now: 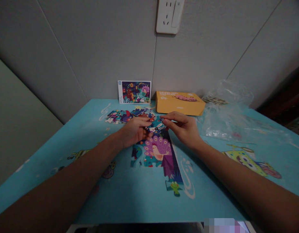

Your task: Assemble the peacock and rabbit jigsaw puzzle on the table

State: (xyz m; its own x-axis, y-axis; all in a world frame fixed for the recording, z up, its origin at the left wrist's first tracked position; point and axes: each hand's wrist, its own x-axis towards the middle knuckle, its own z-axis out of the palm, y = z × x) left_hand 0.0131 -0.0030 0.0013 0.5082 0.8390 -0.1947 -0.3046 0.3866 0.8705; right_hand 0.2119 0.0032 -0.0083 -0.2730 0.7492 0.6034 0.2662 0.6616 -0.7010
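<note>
My left hand (pixel 136 131) is cupped at the far side of the partly joined jigsaw, its fingers closed around several loose puzzle pieces (pixel 155 124). Across from it, my right hand (pixel 184 127) pinches a small puzzle piece (pixel 162 119) between thumb and fingertips, right beside those in the left. Below both hands lies the joined part of the jigsaw (pixel 157 150), showing a purple peacock, with a strip running down to a green frog at the lower right. A heap of loose pieces (pixel 119 116) lies beyond my left hand.
A picture card (pixel 136 92) leans against the wall. Next to it stands a yellow puzzle box (pixel 179 103), and clear plastic bags (pixel 229 119) lie to the right. The light-blue cartoon-printed table (pixel 115 200) extends to the wall, below a socket (pixel 169 16).
</note>
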